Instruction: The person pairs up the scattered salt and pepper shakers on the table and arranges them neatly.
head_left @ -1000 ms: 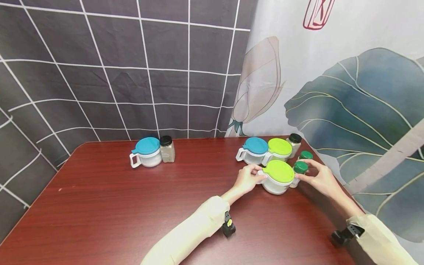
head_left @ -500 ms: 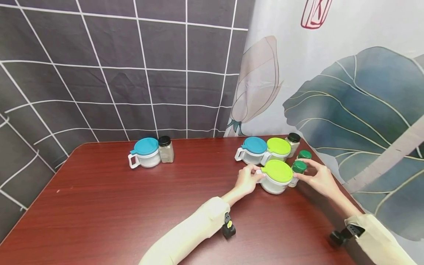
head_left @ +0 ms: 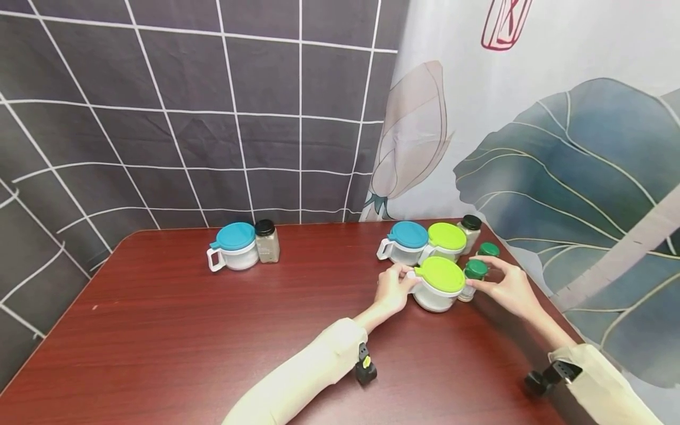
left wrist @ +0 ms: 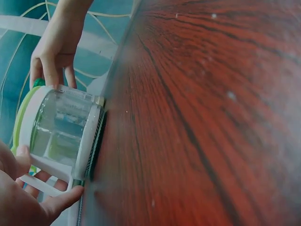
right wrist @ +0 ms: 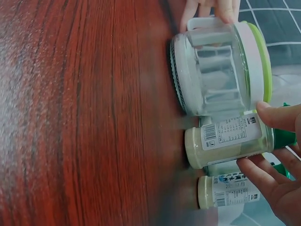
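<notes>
In the head view my left hand (head_left: 392, 290) grips the white handle of a clear seasoning jar with a lime-green lid (head_left: 440, 274). My right hand (head_left: 507, 290) pinches a green-capped spice bottle (head_left: 476, 269) that stands close against the jar's right side. The right wrist view shows the bottle's printed label (right wrist: 230, 132), with my thumb near the jar's lid rim. Both the jar (left wrist: 59, 125) and the bottle are upright, low at the tabletop. A second green-capped bottle (right wrist: 230, 190) stands just beyond the held one, partly hidden by my right hand in the head view.
Behind the held jar stand another lime-lidded jar (head_left: 446, 237), a blue-lidded jar (head_left: 408, 235) and a black-capped bottle (head_left: 471, 233). Another blue-lidded jar (head_left: 236, 239) and black-capped bottle (head_left: 267, 242) stand at the back left of the red-brown table (head_left: 202, 330). Curtains (head_left: 265, 141) hang behind.
The held lime-lidded jar and the green-capped spice bottle have shifted slightly left together, both hands keeping their hold. The other jars and bottles stay in place.
</notes>
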A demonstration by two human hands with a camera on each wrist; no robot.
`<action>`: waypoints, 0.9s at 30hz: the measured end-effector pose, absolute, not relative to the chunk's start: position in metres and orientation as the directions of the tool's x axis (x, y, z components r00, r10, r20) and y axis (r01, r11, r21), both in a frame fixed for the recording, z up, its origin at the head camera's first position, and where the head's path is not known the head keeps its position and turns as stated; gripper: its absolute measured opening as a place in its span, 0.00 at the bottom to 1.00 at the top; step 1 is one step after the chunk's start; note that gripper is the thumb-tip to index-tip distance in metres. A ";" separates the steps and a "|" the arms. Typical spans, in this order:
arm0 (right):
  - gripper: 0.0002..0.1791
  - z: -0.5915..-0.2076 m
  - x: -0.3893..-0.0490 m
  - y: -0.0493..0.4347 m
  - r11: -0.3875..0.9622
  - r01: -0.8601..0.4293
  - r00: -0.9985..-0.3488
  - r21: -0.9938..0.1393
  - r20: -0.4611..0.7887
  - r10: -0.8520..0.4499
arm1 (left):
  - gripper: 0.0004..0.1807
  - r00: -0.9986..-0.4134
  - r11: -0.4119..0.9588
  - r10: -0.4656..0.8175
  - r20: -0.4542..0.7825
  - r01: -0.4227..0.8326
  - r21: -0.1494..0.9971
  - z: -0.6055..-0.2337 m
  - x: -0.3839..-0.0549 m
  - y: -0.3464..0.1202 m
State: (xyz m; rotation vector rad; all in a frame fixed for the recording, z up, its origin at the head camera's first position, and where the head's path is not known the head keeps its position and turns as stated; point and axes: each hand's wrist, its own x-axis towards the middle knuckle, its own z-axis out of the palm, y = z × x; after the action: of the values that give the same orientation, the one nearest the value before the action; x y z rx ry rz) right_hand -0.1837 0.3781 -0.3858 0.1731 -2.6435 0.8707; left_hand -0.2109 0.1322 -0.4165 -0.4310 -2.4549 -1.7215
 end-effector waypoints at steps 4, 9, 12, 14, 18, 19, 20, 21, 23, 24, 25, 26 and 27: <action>0.26 -0.386 -0.185 0.376 0.805 -0.230 -0.929 -0.547 0.371 -0.014 | 0.10 -0.952 0.317 0.153 0.266 0.302 0.899 -0.417 -0.211 0.130; 0.26 -0.386 -0.185 0.374 0.806 -0.235 -0.927 -0.543 0.374 -0.018 | 0.09 -0.949 0.312 0.141 0.281 0.312 0.898 -0.416 -0.211 0.126; 0.26 -0.384 -0.185 0.373 0.805 -0.233 -0.929 -0.545 0.369 -0.020 | 0.08 -0.953 0.304 0.135 0.272 0.301 0.904 -0.414 -0.212 0.124; 0.27 -0.383 -0.185 0.372 0.803 -0.231 -0.931 -0.550 0.365 -0.018 | 0.07 -0.957 0.299 0.132 0.260 0.288 0.909 -0.413 -0.212 0.124; 0.27 -0.382 -0.185 0.369 0.798 -0.229 -0.931 -0.557 0.366 -0.012 | 0.07 -0.963 0.295 0.127 0.238 0.266 0.918 -0.412 -0.213 0.122; 0.27 -0.381 -0.186 0.369 0.798 -0.230 -0.930 -0.558 0.368 -0.011 | 0.07 -0.963 0.295 0.125 0.239 0.266 0.918 -0.411 -0.213 0.121; 0.27 -0.381 -0.186 0.368 0.796 -0.231 -0.929 -0.559 0.370 -0.009 | 0.07 -0.964 0.295 0.121 0.237 0.263 0.919 -0.411 -0.212 0.121; 0.27 -0.381 -0.186 0.368 0.795 -0.232 -0.928 -0.560 0.373 -0.008 | 0.07 -0.964 0.294 0.121 0.237 0.263 0.919 -0.410 -0.212 0.120; 0.27 -0.380 -0.187 0.366 0.791 -0.235 -0.926 -0.565 0.378 -0.005 | 0.08 -0.965 0.293 0.113 0.238 0.261 0.920 -0.410 -0.212 0.119; 0.27 -0.380 -0.187 0.366 0.789 -0.237 -0.925 -0.567 0.380 -0.004 | 0.08 -0.965 0.293 0.110 0.237 0.259 0.920 -0.409 -0.211 0.118; 0.27 -0.380 -0.188 0.365 0.788 -0.238 -0.924 -0.568 0.383 -0.002 | 0.08 -0.966 0.292 0.107 0.236 0.258 0.921 -0.409 -0.212 0.117; 0.26 -0.380 -0.188 0.365 0.787 -0.238 -0.923 -0.569 0.386 0.000 | 0.09 -0.966 0.288 0.107 0.236 0.257 0.922 -0.409 -0.212 0.117; 0.27 -0.379 -0.188 0.364 0.786 -0.238 -0.922 -0.571 0.388 0.002 | 0.09 -0.967 0.286 0.106 0.233 0.254 0.924 -0.409 -0.212 0.116</action>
State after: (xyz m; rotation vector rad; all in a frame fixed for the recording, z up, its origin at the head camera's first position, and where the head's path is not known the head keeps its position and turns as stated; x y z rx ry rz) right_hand -0.1883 0.3638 -0.3795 0.1790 -2.6069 0.9032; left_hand -0.2116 0.1160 -0.4085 -0.3401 -2.4146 -1.7733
